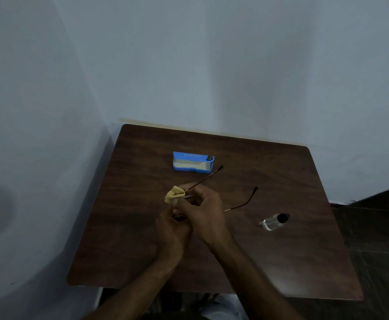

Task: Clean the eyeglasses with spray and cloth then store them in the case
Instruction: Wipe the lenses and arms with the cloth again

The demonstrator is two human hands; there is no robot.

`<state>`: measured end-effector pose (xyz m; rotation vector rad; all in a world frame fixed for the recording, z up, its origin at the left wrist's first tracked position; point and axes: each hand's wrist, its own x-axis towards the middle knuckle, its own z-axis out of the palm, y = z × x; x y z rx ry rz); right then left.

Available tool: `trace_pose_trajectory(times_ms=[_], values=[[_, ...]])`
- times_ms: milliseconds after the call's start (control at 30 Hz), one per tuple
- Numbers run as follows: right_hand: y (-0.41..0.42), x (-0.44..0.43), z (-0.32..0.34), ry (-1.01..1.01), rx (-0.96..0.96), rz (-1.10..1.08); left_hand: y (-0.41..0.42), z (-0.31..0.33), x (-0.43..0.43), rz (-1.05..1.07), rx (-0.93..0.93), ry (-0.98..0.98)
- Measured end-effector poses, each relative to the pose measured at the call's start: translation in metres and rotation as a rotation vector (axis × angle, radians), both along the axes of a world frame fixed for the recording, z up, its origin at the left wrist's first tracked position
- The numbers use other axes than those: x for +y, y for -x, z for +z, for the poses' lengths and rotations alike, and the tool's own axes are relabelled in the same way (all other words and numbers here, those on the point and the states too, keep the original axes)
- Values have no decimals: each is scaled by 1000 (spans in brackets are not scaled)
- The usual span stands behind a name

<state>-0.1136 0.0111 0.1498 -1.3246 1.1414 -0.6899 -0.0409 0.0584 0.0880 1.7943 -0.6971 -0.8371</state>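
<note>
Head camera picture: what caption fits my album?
Left hand and right hand hold eyeglasses and a yellow cloth above a brown table, near a blue case and spray bottle.

Both bare forearms rise from the bottom edge and meet at centre frame, the left hand (171, 229) curled on the eyeglasses (243, 205), tucked partly under the right hand (203, 212), whose fingertips pinch the cloth (172, 195).

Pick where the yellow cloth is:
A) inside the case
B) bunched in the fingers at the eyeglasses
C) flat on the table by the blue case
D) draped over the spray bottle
B: the yellow cloth is bunched in the fingers of the right hand against the eyeglasses, which the left hand also grips, above the table.
</note>
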Motion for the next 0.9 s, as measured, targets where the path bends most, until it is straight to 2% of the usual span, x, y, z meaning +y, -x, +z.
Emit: trace_pose_trajectory(times_ms=[233,467,633,767,900], values=[[-4,-3,10,118,-180,-158,4,6,-7,24,48,69],[-1,-20,37,54,-403,-345,4,-4,-16,59,28,143],[7,-34,48,-41,-553,-412,10,-8,-18,100,284,177],[10,-37,47,-117,-586,-422,12,-8,-17,99,343,163],[9,-36,38,-47,-486,-401,12,-8,-14,101,291,149]])
